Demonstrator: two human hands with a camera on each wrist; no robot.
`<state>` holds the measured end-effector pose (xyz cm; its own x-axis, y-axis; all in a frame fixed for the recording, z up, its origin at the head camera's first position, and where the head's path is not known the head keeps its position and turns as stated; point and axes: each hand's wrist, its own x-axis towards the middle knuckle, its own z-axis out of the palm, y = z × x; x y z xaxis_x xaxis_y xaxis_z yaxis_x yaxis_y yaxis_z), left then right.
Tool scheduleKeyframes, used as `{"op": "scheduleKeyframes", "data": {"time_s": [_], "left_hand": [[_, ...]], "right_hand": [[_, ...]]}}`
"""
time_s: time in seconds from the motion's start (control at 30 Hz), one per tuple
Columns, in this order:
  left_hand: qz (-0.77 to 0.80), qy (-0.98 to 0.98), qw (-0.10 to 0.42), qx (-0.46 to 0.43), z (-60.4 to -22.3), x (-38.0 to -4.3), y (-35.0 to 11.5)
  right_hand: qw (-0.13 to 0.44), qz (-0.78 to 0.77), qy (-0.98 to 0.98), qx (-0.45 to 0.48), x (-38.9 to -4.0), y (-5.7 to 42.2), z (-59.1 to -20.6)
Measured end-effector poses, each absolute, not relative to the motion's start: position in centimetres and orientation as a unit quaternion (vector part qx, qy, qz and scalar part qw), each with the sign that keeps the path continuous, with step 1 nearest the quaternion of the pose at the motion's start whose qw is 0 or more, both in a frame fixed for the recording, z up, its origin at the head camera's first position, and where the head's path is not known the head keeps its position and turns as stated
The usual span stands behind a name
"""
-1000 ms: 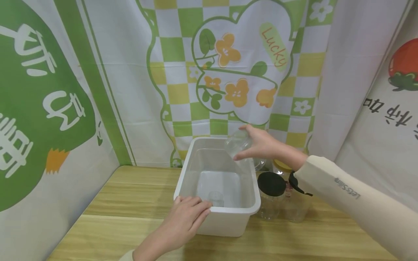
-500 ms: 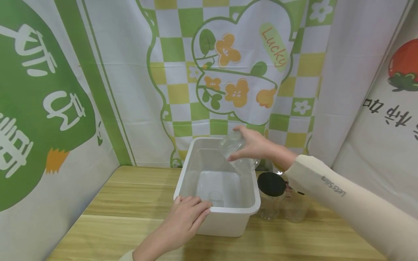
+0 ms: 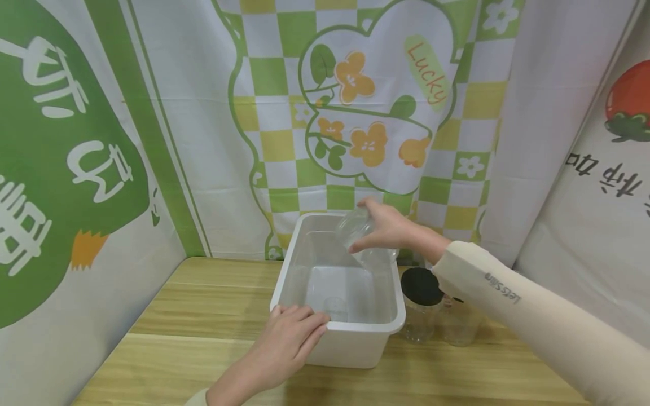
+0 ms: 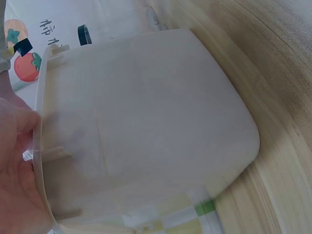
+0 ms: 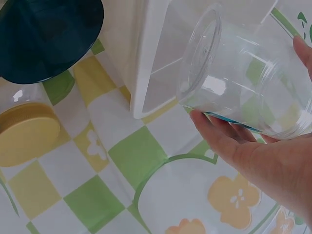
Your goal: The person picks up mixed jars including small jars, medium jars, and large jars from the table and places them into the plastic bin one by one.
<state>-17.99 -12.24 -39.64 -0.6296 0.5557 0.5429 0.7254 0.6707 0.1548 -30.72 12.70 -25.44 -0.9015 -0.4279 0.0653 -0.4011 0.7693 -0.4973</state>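
My right hand (image 3: 386, 225) grips a clear plastic jar (image 3: 355, 226), thumb and fingers spread round its side. The jar is tilted and overlaps the back right of a pale plastic bin (image 3: 350, 345) in the head view. Up close in the right wrist view, the jar (image 5: 239, 83) is see-through and lidless, lying over the fingers. At the bin's front rim, my left hand (image 3: 291, 338) holds on with its fingers bent over the edge. The left wrist view shows that hand (image 4: 17, 161) at the rim beside the bin's outer wall (image 4: 146, 122).
Inside the bin near the front is a small clear object (image 3: 336, 308). A jar with a black lid (image 3: 422, 286) stands right of the bin, with another clear jar (image 3: 461, 327) beside it. A yellow lid (image 5: 29, 131) shows in the right wrist view. Printed curtains (image 3: 203, 141) surround the wooden table (image 3: 203, 304).
My right hand has carried the clear jar left and slightly lower over the bin. My left hand has stayed on the front rim.
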Motion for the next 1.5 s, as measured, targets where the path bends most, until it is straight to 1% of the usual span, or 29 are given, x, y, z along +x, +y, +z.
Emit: {"op": "scheduleKeyframes", "data": {"time_s": [0.37,0.7,1.5], "left_hand": [[-0.180,-0.885,0.231,-0.361,-39.7,-18.0,-12.3],[-0.180,-0.892,0.210,-0.357,-39.6,-17.9,-12.4],[-0.185,-0.892,0.205,-0.358,-39.5,-17.8,-12.4]], "right_hand": [[0.036,-0.259,0.940,-0.221,-31.1,11.4,-26.1],[0.046,-0.243,0.943,-0.221,-31.4,10.6,-27.1],[0.054,-0.229,0.948,-0.214,-31.4,9.6,-28.2]]}}
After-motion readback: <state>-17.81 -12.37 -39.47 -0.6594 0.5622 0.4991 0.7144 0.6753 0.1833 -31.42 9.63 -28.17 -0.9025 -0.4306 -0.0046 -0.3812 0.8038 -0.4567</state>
